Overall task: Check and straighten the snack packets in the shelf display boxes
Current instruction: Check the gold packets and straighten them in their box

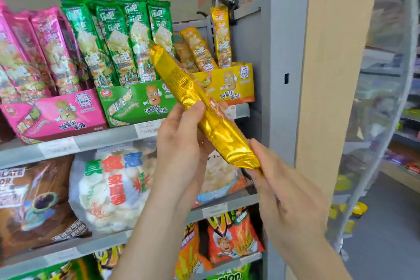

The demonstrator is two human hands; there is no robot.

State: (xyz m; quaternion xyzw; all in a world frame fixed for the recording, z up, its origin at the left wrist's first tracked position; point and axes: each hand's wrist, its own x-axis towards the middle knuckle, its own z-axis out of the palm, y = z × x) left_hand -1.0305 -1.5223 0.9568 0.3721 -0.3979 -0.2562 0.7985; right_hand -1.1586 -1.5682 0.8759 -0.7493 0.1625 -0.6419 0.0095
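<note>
From the head camera, a gold packet is held in the air in front of the shelf, out of any box and slanting from upper left to lower right. The left hand grips it about halfway along, with the thumb laid across the near face and the fingers wrapped behind. The right hand pinches the lower sealed end, its fingers closed on the foil, though this hand is somewhat blurred. Most of the packet's length therefore stands above the left hand's hold. Its upper end rises in front of the green packets and covers the seam between the green display box and the yellow display box. The yellow display box sits at the right end of the shelf, beside a grey upright. It holds few packets: one yellow packet stands nearly upright at its right side, and another leans to the left. The green packets stand upright and closely packed in their box. Left of them, the pink packets tilt leftward in the pink display box. On the shelf below lie a brown bag and a white cracker bag. Lower still, an orange bag stands beneath the right forearm.
</note>
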